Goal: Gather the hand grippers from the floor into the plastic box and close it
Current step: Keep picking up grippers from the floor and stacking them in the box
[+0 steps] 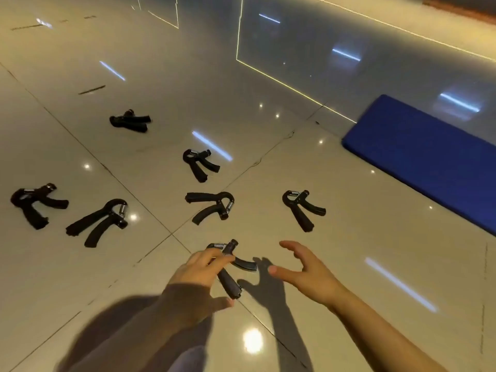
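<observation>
Several black hand grippers with metal springs lie scattered on the shiny tiled floor. My left hand [200, 272] pinches the nearest hand gripper [230, 267] near its spring end, fingers curled over it. My right hand [303, 269] hovers just right of it, fingers spread, holding nothing. Other hand grippers lie ahead: one at the centre [212, 206], one to the right [302, 208], one further back [200, 163], one far back [130, 120], and two on the left [100, 221] [33, 204]. No plastic box is in view.
A blue mat [429, 154] lies on the floor at the right. A reflective wall panel with lit edges [295, 49] stands at the back. Tile joints cross the floor between the grippers.
</observation>
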A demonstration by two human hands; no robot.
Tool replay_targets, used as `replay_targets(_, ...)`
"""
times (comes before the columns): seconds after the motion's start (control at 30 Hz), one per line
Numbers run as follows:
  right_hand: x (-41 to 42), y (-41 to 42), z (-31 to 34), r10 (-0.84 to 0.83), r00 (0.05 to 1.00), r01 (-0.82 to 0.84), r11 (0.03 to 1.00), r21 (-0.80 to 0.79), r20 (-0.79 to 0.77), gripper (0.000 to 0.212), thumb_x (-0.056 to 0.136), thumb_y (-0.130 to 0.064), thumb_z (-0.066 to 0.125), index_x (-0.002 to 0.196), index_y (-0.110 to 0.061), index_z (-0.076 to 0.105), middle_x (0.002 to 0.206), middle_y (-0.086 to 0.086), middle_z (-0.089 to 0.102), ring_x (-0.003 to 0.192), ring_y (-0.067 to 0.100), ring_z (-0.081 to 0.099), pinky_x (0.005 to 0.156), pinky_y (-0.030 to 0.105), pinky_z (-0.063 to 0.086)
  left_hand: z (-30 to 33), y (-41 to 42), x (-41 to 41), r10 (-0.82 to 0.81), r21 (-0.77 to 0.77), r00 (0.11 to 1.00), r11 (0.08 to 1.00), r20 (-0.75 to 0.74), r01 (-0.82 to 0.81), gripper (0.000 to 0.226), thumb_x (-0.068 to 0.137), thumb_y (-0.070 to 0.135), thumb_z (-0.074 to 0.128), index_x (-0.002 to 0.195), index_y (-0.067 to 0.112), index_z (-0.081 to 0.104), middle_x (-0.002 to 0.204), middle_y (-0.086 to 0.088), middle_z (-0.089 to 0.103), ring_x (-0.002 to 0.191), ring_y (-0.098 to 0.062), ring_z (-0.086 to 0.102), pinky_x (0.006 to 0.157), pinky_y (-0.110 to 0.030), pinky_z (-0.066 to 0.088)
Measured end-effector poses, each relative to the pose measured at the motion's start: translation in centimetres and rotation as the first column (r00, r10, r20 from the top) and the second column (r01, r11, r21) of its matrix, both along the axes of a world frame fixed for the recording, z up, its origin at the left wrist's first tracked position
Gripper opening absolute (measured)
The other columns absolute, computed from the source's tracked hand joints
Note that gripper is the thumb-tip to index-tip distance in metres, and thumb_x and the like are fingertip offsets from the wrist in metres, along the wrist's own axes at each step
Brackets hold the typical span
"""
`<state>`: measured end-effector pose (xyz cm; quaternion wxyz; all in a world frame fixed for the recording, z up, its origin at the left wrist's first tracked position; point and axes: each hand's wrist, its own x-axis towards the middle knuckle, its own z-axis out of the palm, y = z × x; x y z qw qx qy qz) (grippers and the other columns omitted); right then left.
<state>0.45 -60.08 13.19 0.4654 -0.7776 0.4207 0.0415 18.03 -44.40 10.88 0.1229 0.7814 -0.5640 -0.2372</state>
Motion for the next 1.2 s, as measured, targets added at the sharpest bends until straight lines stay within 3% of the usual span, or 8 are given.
replay_targets(0.1, -0.5, -3.2, -6.3, 0.023, 0.993, -0.027, 0.999, -0.034, -0.115, 0.078, 0.080, -0.052, 0.065, 0.145, -0.029, 0.028, 0.154, -0.006, 0.024, 0.139, 0.013, 0.025, 0.109, 0.028, 0.024, -6.7, -0.7, -0.4, -0.145, 0.140, 0.978, 0.982, 0.147, 0.125, 0.085, 0.073, 0.072, 0.050, 0.144, 0.031, 0.028, 0.149, 0.002, 0.021, 0.136, -0.024, 0.032, 0.101, -0.041, 0.038)
replay_targets(0.2, 0.1, -8.2, -10.8, -0.002, 0.966, -0.052, 0.978, -0.203, -0.260, 0.076, 0.086, -0.047, 0.061, 0.146, -0.016, 0.027, 0.153, 0.004, 0.026, 0.140, 0.022, 0.023, 0.111, 0.032, 0.022, -12.1, -0.7, -0.6, -0.148, 0.205, 0.982, 0.971, 0.118, 0.122, 0.089, 0.065, 0.080, 0.031, 0.134, 0.026, 0.045, 0.144, -0.008, 0.040, 0.123, -0.028, 0.047, 0.083, -0.042, 0.051)
replay_targets(0.4, 1.7, -15.8, -15.5, -0.128, 0.929, -0.007, 0.932, -0.364, -0.347, 0.054, 0.093, -0.022, 0.053, 0.141, -0.008, 0.033, 0.139, 0.012, 0.040, 0.120, 0.035, 0.043, 0.096, 0.041, 0.038, -16.3, 0.8, 1.4, -0.293, 0.179, 0.936, 0.949, 0.197, 0.259, 0.091, 0.068, 0.070, 0.034, 0.147, 0.031, 0.017, 0.152, -0.001, 0.030, 0.128, -0.026, 0.038, 0.090, -0.045, 0.041)
replay_targets(0.6, 1.6, -16.0, -16.9, -0.102, 0.902, -0.099, 0.897, -0.430, -0.420, 0.051, 0.093, -0.011, 0.044, 0.143, -0.012, 0.037, 0.136, 0.007, 0.046, 0.118, 0.031, 0.046, 0.089, 0.037, 0.044, -16.7, 1.1, 1.9, -0.305, 0.193, 0.935, 0.943, 0.183, 0.270, 0.093, 0.063, 0.076, 0.033, 0.146, 0.035, 0.021, 0.151, 0.000, 0.028, 0.131, -0.025, 0.032, 0.089, -0.048, 0.045)
replay_targets(0.77, 1.0, -14.0, -17.6, -0.098, 0.897, -0.206, 0.770, -0.604, -0.430, 0.040, 0.090, -0.006, 0.045, 0.129, -0.008, 0.055, 0.102, 0.013, 0.065, 0.086, 0.036, 0.057, 0.066, 0.034, 0.043, -17.2, 1.2, 1.8, -0.328, 0.198, 0.922, 0.937, 0.206, 0.288, 0.098, 0.063, 0.077, 0.031, 0.148, 0.030, 0.021, 0.153, -0.006, 0.024, 0.138, -0.027, 0.018, 0.090, -0.050, 0.042)
replay_targets(0.9, -1.2, -9.9, -18.0, -0.016, 0.952, -0.201, 0.720, -0.664, -0.305, 0.038, 0.077, 0.000, 0.048, 0.110, 0.001, 0.067, 0.074, 0.012, 0.066, 0.058, 0.034, 0.057, 0.053, 0.029, 0.035, -17.0, 1.3, 1.5, -0.297, 0.173, 0.929, 0.949, 0.219, 0.263, 0.099, 0.061, 0.077, 0.031, 0.148, 0.030, 0.019, 0.154, -0.007, 0.021, 0.132, -0.028, 0.031, 0.090, -0.049, 0.043)
replay_targets(1.07, -6.2, -3.1, -17.3, 0.138, 0.944, -0.298, 0.742, -0.600, -0.299, 0.051, 0.074, -0.014, 0.034, 0.111, -0.007, 0.068, 0.085, 0.004, 0.069, 0.069, 0.027, 0.064, 0.061, 0.033, 0.048, -16.6, 0.8, 1.0, -0.285, 0.116, 0.929, 0.958, 0.237, 0.264, 0.095, 0.050, 0.068, 0.069, 0.133, 0.030, 0.044, 0.146, -0.009, 0.038, 0.129, -0.026, 0.035, 0.099, -0.047, 0.038)
replay_targets(1.2, -7.9, -0.3, -16.6, 0.130, 0.929, -0.324, 0.734, -0.596, -0.346, 0.047, 0.067, -0.011, 0.055, 0.112, -0.014, 0.068, 0.098, 0.004, 0.069, 0.082, 0.027, 0.066, 0.068, 0.036, 0.050, -16.5, -0.3, 1.3, -0.275, 0.029, 0.932, 0.961, 0.235, 0.276, 0.086, 0.049, 0.045, 0.086, 0.123, 0.025, 0.046, 0.133, -0.010, 0.054, 0.128, -0.025, 0.035, 0.099, -0.042, 0.041)
